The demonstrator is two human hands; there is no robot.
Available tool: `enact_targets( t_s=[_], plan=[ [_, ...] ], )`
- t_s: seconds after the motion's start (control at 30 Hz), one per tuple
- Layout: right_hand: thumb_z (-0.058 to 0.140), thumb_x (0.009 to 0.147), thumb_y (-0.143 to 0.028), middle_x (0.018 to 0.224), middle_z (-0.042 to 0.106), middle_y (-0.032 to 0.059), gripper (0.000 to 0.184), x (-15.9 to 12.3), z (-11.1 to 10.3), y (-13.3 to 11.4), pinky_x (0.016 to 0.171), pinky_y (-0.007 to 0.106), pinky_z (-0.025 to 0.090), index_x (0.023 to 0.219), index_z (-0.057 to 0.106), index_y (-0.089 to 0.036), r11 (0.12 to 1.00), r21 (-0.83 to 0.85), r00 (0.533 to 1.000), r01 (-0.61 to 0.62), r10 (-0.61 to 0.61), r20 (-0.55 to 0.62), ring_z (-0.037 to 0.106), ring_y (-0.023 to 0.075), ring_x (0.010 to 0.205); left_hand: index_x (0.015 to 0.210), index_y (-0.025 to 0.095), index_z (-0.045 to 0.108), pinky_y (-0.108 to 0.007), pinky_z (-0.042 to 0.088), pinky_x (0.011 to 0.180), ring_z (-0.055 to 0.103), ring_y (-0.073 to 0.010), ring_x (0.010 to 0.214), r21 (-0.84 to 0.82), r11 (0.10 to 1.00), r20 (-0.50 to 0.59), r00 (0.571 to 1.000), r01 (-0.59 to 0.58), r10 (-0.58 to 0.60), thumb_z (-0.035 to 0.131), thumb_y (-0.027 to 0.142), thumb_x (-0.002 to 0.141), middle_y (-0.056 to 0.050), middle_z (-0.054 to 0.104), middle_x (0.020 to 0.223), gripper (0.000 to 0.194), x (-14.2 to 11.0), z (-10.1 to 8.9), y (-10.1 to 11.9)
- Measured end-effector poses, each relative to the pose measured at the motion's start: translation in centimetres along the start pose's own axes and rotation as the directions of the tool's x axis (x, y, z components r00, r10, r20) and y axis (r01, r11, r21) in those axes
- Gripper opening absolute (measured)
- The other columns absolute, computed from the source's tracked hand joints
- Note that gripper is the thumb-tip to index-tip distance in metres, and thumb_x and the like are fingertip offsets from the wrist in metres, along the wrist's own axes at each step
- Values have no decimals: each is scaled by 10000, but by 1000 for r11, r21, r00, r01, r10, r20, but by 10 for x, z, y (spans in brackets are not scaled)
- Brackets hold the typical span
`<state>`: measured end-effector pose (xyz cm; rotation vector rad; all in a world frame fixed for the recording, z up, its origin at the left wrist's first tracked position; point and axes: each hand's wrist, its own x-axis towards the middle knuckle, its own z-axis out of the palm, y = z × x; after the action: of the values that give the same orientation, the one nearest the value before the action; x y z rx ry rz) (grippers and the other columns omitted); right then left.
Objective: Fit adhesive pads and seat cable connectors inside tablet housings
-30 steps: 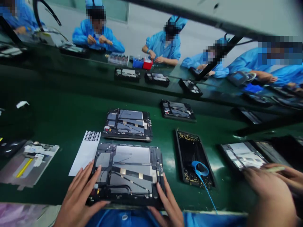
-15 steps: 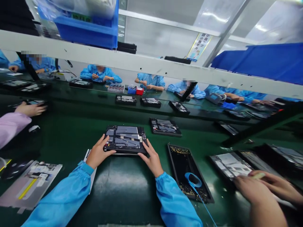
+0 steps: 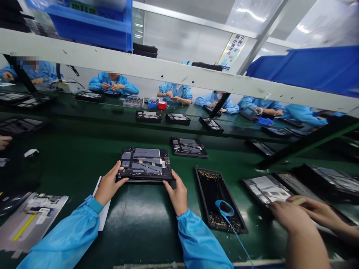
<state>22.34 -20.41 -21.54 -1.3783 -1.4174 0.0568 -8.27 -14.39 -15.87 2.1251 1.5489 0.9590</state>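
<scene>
An opened tablet point(image 3: 146, 164), its batteries and flex cables bare, lies face up in a black tray between my hands. My left hand point(image 3: 109, 184) grips its left end, thumb along the near edge. On the opposite end, my right hand point(image 3: 177, 192) holds the near right corner between thumb and fingers. A white spiral notepad point(image 3: 104, 216) lies partly under my left wrist. To the right of my right hand is a black tray point(image 3: 202, 198) with small gold-coloured bits and a blue wrist strap point(image 3: 226, 209) in it.
Another opened tablet point(image 3: 189, 147) lies just beyond mine. At right, a co-worker's hands point(image 3: 297, 213) work over a tablet point(image 3: 266, 188). A loose display panel point(image 3: 30, 220) lies at left. A white shelf beam point(image 3: 179, 71) crosses above the green bench; several people sit behind it.
My view has shifted slightly. Both hands keep their hold on the tablet. The co-worker's hand at far left has drawn back toward the picture's edge.
</scene>
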Motion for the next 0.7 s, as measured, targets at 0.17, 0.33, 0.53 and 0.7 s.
enact_targets(
  t_s=[0.17,0.33,0.53,0.7],
  plan=[
    [696,904,-436,1405,607,202,650,-2,1,6,1006,442,582,1444,470,-154,982,136,988,-132,120,92,660,270,1237,1629,211,37,-457,437,1145,492,-316,1411,-45,996,76,994,76,-73,694,538,818,-154,404,1601,1093,-12,0,5],
    [667,905,-434,1352,650,178,708,5,11,20,969,452,595,1511,411,-173,983,102,982,-152,138,128,694,270,1173,1623,214,-48,-460,515,1053,638,-292,1263,-122,973,159,971,197,-176,590,404,882,-150,566,1479,996,-15,7,-2],
    [657,888,-362,1335,655,158,626,11,17,23,991,487,578,1459,485,-172,991,73,984,-112,100,147,670,280,1187,1625,256,15,-465,503,1078,630,-273,1277,-104,978,129,978,180,-166,603,383,869,-122,517,1530,967,-8,2,-3],
    [565,943,-260,1550,439,166,649,31,-14,-15,1153,567,430,1553,352,-200,1000,-5,983,24,-22,180,413,301,1459,1578,293,326,-490,483,1101,384,-351,1463,229,972,138,990,-53,21,626,467,905,-122,324,1641,757,-59,-53,49]
  ],
)
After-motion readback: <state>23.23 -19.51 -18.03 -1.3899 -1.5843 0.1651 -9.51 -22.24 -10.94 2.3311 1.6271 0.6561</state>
